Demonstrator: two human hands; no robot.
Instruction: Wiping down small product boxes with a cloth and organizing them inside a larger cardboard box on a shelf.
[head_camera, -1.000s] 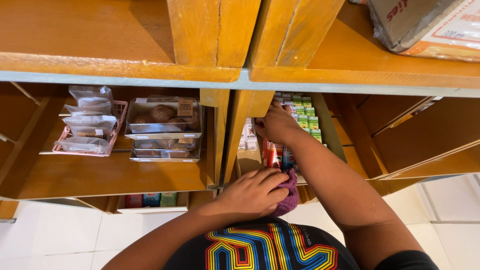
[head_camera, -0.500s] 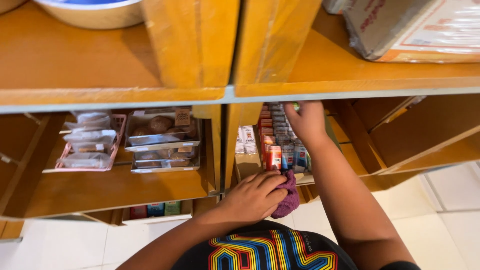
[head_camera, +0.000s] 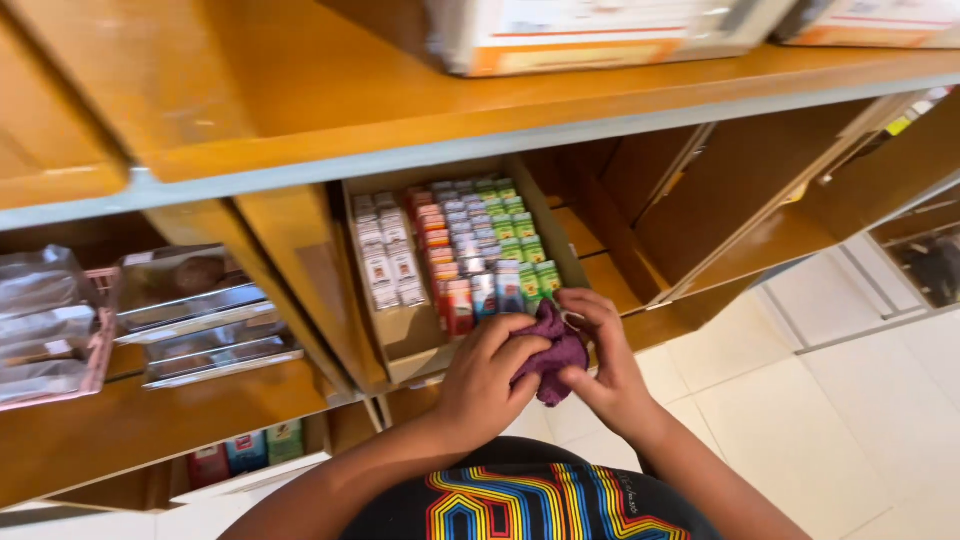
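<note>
We have one view only, from the head, looking steeply down and forward at the wooden shelf (head_camera: 300, 110) front edge, close in; its deeper compartments look dim, perhaps shadowed.

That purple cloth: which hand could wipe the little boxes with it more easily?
Probably the left hand. Its fingers wrap over most of the purple cloth, right at the front row of small cartons. The right hand only pinches the cloth's edge from the side.
</note>
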